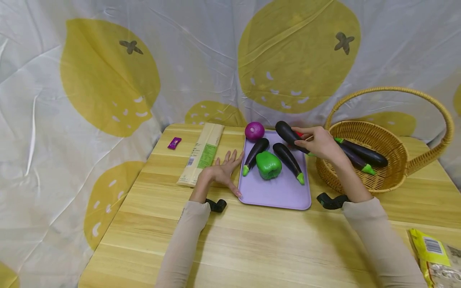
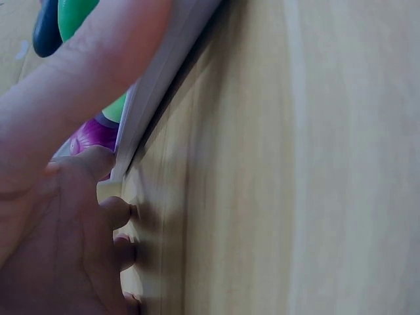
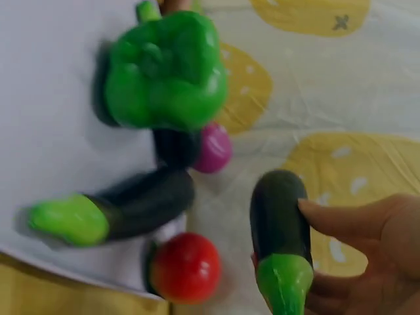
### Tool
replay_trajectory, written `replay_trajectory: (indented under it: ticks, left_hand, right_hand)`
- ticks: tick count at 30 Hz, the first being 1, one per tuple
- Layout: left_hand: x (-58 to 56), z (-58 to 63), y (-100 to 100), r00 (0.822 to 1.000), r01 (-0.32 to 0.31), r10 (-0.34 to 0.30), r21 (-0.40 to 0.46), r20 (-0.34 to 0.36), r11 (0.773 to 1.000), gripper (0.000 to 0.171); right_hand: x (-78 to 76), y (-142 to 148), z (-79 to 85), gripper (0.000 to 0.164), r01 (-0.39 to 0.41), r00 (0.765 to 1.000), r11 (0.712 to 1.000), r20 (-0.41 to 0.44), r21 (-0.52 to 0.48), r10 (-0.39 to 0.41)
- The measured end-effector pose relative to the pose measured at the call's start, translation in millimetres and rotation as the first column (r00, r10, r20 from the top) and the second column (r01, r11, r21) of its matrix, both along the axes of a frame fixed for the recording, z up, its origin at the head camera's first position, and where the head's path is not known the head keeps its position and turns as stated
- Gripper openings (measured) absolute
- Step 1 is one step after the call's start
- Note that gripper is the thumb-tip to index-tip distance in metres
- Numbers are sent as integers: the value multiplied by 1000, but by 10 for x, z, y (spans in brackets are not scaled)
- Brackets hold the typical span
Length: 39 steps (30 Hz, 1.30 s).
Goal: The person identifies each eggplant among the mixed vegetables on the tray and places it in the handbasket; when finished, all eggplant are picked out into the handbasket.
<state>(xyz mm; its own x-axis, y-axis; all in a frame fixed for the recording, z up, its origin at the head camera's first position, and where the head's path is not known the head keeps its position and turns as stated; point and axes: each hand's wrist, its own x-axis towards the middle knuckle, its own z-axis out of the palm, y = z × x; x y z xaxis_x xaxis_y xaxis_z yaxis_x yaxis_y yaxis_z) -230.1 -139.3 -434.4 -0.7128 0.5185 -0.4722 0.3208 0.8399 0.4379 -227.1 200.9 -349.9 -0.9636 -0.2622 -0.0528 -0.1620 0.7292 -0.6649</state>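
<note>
There it was, the right hand (image 1: 320, 142) with its fingers clasped on an eggplant (image 1: 289, 135), thumb on one side, fingers on the other! That eggplant hung over the far right corner of the tray (image 1: 273, 196), its green stem end turned towards the person, with a tomato (image 3: 186, 268) just beyond.

And the left hand (image 1: 219, 173)? Spread wide, grasping nothing, thumb against the near left corner of the tray, fingers splayed beside its left edge.

Now the tray itself, lilac and well stocked at its far end! A pepper (image 1: 269, 165), glossy green, sat in the middle, a left-hand eggplant (image 1: 256, 154) leaning close on one side, a right-hand eggplant (image 1: 288, 160) slanting along the other. An onion (image 1: 254, 131) filled the far left corner; the near part lay bare.

Over to the right, the wicker basket (image 1: 329, 178), its tall handle arching up! Inside, two basket eggplants (image 1: 365, 153) lay side by side.

Further out on the bench (image 1: 252, 240), a packet (image 1: 203, 156) lay left of the tray, a purple sweet (image 1: 174, 143) beyond it, and a yellow bag (image 1: 437, 256) at the near right. Behind everything hung a lemon-print cloth (image 1: 201, 60).
</note>
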Motion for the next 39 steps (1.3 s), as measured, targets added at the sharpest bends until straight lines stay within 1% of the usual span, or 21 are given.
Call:
replay_trajectory:
  ticks: [2,4,11,14,18,23,26,30,36,39]
  left_hand:
    - [-2,-1,3,1000,2,-2,0,0,1000,149]
    - [-4,1,7,1000,3,-3,1,1,1000,149]
    - [-16,-4,11,1000,-1,1,10,3,1000,149]
    - [-25,-13,4,1000,-4,4,7,0,1000,149]
    - [-39,-24,-6,1000,-6,6,6,-3,1000,150]
    - [-50,-37,-12,1000,-7,7,19,-2,1000,150]
    - [-48,-42,-13,1000,-10,10,13,-5,1000,150]
    - [-44,-47,-4,1000,-8,8,11,-7,1000,150]
    - [-31,-42,3,1000,-5,5,11,6,1000,151]
    - [-24,-33,-1,1000,-11,11,9,2,1000,151]
  right_hand:
    - [-6,96,70,53,-27,999,1000,20,-5,28]
    - [-16,189,132,53,-39,999,999,28,0,39]
    - [-51,565,348,57,-21,997,999,70,28,19]
    - [-65,732,402,57,-24,998,998,66,60,20]
    - [-62,937,439,54,-45,998,992,52,115,40]
    - [-49,1193,425,48,-119,993,980,45,157,113]
    - [-41,1332,372,45,-164,986,975,60,152,156]
    - [-11,1532,300,45,-207,975,971,108,122,194]
    - [0,1758,206,45,-238,963,966,152,102,221]
    - [-32,1803,152,46,-243,950,968,217,59,225]
